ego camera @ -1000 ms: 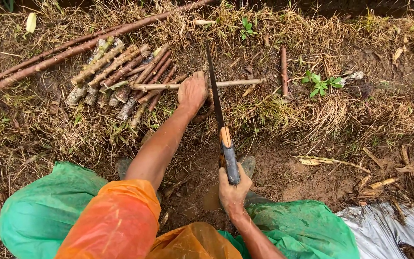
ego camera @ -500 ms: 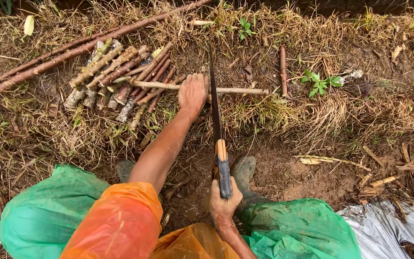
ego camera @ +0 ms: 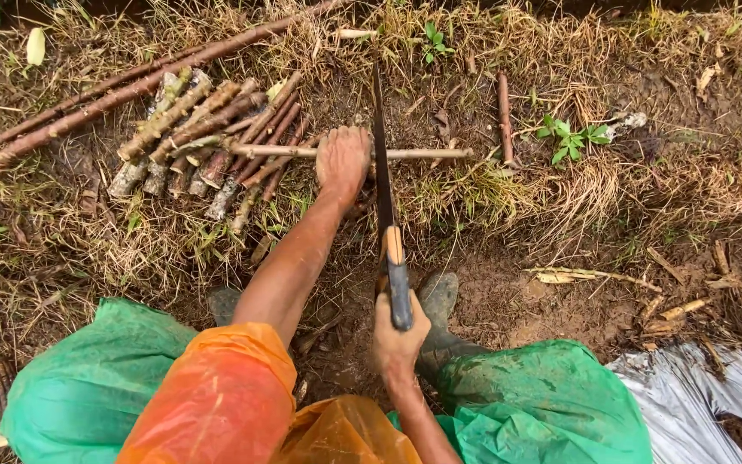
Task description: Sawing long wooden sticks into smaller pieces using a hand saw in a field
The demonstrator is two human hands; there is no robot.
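Note:
My left hand point(ego camera: 342, 163) presses down on a thin pale stick point(ego camera: 427, 154) that lies crosswise on the grassy ground. My right hand point(ego camera: 398, 339) grips the blue and wood handle of a long hand saw point(ego camera: 383, 180). The saw blade runs away from me and crosses the stick just right of my left hand. To the left of that hand lies a pile of cut stem pieces point(ego camera: 208, 146), several of them side by side.
Long brown stems point(ego camera: 113, 86) run diagonally at the upper left. A single short stick point(ego camera: 503, 116) lies to the right, near a small green plant point(ego camera: 570, 137). My boot point(ego camera: 440, 305) stands on bare mud. A silver sheet point(ego camera: 706, 387) is at the lower right.
My right hand has drawn the saw back towards me along the stick. My left hand has stayed on the stick.

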